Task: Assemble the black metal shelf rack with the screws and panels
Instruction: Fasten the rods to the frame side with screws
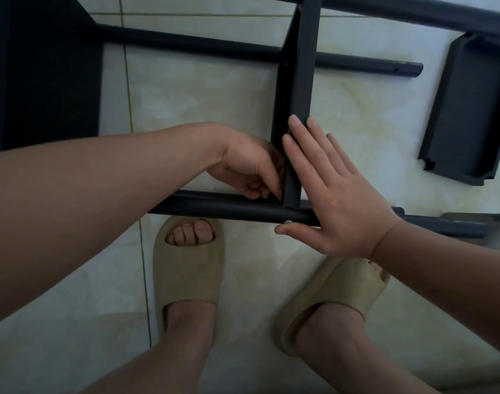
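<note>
A black metal shelf panel stands on edge between two black tubes, the far one and the near one. My left hand curls its fingers against the panel's left side, close to where it meets the near tube. My right hand lies flat with straight fingers against the panel's right face, its thumb under the near tube. A silver screw head sticks out of the near tube just above that thumb.
A loose black panel lies on the tiled floor at the right. Another black tube crosses the top, and a large dark panel fills the upper left. My feet in beige slippers stand below the near tube.
</note>
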